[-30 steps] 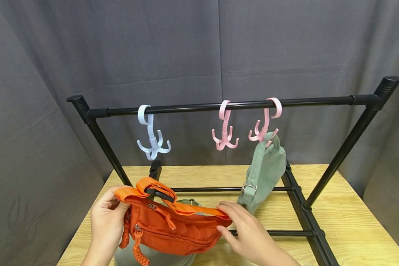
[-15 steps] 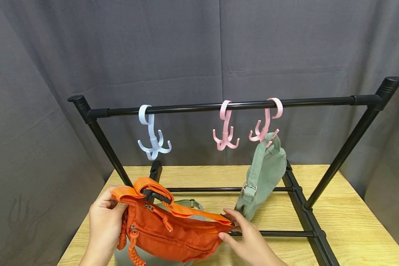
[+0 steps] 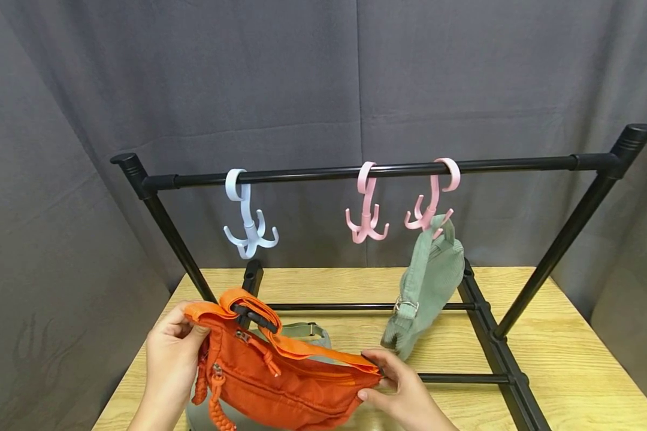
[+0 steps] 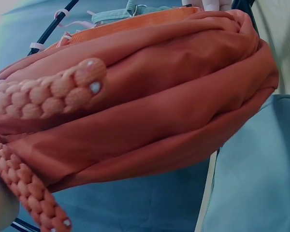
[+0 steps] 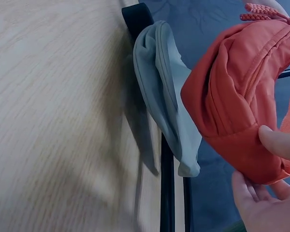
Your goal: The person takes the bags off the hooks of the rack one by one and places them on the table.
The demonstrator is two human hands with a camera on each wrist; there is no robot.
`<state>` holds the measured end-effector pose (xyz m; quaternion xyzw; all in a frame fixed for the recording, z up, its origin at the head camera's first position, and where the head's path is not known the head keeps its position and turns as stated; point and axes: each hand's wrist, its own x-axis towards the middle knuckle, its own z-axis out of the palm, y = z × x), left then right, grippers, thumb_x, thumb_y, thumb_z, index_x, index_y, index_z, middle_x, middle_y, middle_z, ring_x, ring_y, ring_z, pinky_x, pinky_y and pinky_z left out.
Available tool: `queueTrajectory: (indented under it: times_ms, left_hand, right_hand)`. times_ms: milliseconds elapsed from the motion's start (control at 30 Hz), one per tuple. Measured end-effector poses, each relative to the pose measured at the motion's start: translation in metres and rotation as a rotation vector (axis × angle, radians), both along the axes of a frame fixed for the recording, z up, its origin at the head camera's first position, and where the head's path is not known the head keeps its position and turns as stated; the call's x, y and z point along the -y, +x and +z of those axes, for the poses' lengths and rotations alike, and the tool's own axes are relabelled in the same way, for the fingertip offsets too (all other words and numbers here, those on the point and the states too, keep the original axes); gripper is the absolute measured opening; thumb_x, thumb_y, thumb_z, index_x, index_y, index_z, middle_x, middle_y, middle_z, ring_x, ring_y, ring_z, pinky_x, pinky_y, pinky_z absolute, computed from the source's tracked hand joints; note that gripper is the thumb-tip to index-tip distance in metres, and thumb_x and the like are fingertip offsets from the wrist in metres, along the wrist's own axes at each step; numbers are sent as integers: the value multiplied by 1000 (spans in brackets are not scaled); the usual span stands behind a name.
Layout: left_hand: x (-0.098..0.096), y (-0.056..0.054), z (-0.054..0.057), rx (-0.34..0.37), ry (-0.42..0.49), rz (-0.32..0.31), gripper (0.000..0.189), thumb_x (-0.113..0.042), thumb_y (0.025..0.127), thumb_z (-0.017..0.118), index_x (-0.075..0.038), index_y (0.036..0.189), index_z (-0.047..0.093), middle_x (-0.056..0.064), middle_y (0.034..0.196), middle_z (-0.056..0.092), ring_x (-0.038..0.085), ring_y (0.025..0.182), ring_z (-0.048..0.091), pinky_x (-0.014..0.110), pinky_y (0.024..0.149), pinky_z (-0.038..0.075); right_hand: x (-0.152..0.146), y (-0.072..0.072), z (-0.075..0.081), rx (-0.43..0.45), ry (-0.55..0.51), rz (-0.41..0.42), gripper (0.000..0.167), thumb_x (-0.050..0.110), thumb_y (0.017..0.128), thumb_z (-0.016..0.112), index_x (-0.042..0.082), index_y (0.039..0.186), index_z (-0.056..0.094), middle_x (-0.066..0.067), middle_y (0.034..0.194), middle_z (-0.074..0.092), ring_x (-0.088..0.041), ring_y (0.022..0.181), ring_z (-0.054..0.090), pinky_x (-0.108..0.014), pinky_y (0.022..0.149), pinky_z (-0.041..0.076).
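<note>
Left hand pinches one end of the orange waist pack; right hand pinches the other. Green bag hangs from pink multi-prong hook.

Orange-red bag, bright orange strap, sage-green bag, pale-blue hook, pink hooks, black rack, yellowish wood-grained desk.
</note>
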<state>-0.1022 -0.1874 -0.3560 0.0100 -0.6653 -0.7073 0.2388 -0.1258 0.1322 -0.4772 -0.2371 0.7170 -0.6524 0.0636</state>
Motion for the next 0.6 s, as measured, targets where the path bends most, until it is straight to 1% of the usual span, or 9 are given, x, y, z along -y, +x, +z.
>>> queueTrajectory:
  times_ms: [133, 200, 267, 367, 467, 600]
  left_hand:
    - [3, -1, -5, -28, -5, -39, 17, -2, 93, 64, -16, 89, 72, -3, 73, 69, 5, 58, 58, 18, 48, 47]
    - [3, -2, -7, -39, -11, -44, 17, -3, 92, 64, -17, 89, 72, -4, 72, 67, 5, 58, 57, 18, 50, 47]
    - [3, -3, -8, -41, -27, -30, 16, -4, 92, 64, -18, 89, 71, -5, 70, 65, 5, 57, 54, 17, 50, 45]
    - [2, -3, -11, -20, -53, -5, 17, -4, 92, 65, -20, 88, 71, -6, 69, 62, 5, 57, 51, 17, 50, 44]
    - [-1, -5, -15, 14, -82, 16, 19, -4, 92, 66, -22, 89, 71, -6, 70, 64, 5, 58, 52, 16, 51, 44]
    - [-3, -8, -22, 47, -99, 19, 22, -3, 93, 66, -24, 91, 72, -7, 74, 67, 4, 61, 55, 16, 53, 46]
  right_hand:
    - [-2, 2, 2, 55, 24, -45, 56, 7, 87, 76, -12, 133, 50, -32, 131, 53, -6, 106, 61, -25, 88, 53]
    - [-4, 3, 4, 76, 44, -74, 57, 7, 87, 76, -12, 134, 50, -31, 132, 54, -11, 107, 62, -24, 88, 53]
    - [-5, 4, 5, 97, 68, -110, 57, 6, 86, 76, -11, 134, 52, -29, 132, 55, -16, 107, 63, -24, 88, 53]
    - [-7, 6, 5, 118, 89, -152, 57, 6, 85, 77, -12, 133, 52, -29, 131, 55, -22, 107, 64, -26, 88, 54]
    - [-10, 8, 5, 136, 102, -177, 57, 7, 85, 77, -13, 133, 52, -28, 129, 57, -21, 104, 65, -27, 87, 54]
    - [-18, 8, 3, 167, 120, -198, 57, 7, 87, 76, -16, 132, 50, -27, 124, 60, -22, 100, 66, -28, 84, 55]
